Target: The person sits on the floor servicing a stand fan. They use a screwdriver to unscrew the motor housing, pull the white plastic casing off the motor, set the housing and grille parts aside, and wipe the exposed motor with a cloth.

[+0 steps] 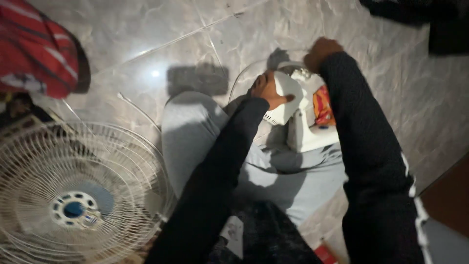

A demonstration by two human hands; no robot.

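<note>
**A:** Where are your hands right now?

**B:** Your left hand (267,89) is wrapped over the rounded white plastic motor housing (286,100) of the fan, thumb laid across its face, fingers curled round the far side. It sits on your grey-trousered lap (205,132), just past the knee, near one o'clock from the picture's centre. Your right hand (320,50) is up at twelve o'clock from the housing, closed into a fist at the back of the motor; I can't tell what it pinches, the fingers hide it.

**A:** And the rest of the fan?

**B:** The white upright neck (299,131) drops away at six o'clock from the housing, with an orange and red sticker (322,105) at three o'clock. A wire rear guard (249,73) rings the motor against the grey marble tile floor (146,39). The round white wire front grille with a blue centre cap (73,195) lies flat on the floor at eight o'clock, well apart from your hands.

**A:** How do I do this well?

**B:** I'd judge the housing wants a steady clamp: keep your left palm pressing it into your thigh so it can't roll while the right hand works. Keep your wrist in line with the motor axis, and lean back, since your sleeves shade the work.
</note>
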